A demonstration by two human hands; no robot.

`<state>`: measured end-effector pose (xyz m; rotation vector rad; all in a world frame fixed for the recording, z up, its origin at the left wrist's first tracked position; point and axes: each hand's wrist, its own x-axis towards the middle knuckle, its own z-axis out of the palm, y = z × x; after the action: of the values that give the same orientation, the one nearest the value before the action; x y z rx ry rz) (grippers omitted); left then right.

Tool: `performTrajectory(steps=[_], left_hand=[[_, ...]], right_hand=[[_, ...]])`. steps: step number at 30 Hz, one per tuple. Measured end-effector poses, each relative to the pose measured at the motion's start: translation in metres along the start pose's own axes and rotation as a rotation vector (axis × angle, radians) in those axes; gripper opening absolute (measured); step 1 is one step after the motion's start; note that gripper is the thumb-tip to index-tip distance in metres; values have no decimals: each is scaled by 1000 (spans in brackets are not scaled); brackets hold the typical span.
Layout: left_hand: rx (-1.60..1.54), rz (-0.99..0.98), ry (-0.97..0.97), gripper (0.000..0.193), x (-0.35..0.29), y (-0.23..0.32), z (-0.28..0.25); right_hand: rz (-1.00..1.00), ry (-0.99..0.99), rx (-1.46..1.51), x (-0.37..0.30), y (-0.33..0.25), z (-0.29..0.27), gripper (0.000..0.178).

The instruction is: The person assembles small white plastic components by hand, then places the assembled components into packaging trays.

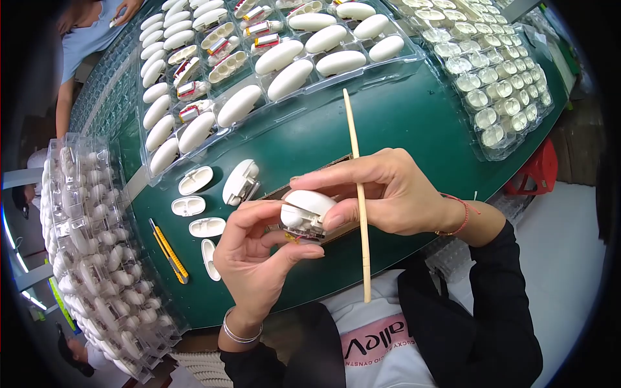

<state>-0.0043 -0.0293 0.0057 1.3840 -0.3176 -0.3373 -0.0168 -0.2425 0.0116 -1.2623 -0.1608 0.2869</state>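
Between both hands is a white oval plastic casing point(309, 205), tilted and parted along a seam, with small inner parts and thin wires showing at its lower side. My left hand point(252, 252) grips its left end with thumb and fingers. From the right, my right hand point(394, 194) pinches the smooth white cover, while a thin wooden stick point(362, 233) stays tucked among its fingers. Behind the casing lies a brown cardboard edge point(343, 234), partly covered by the hands. One more white casing point(240, 182) with inner parts exposed rests just beyond my left hand.
Several empty white shells point(207, 227) and a yellow utility knife point(169, 251) lie left on the green table point(310, 129). A clear tray point(272, 123) of white casings spans the back. Stacked trays stand left point(103, 258) and right point(498, 84). Another person point(87, 39) is at far left.
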Motion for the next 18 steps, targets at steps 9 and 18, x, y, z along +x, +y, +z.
performTrajectory(steps=[9,18], left_hand=[[43,-40,11,57,-1,4,4],[734,345,-188,57,5,15,3]], right_hand=[[93,-28,69,1,-2,-2,37],[177,-65,-128,-3,-8,-4,29]])
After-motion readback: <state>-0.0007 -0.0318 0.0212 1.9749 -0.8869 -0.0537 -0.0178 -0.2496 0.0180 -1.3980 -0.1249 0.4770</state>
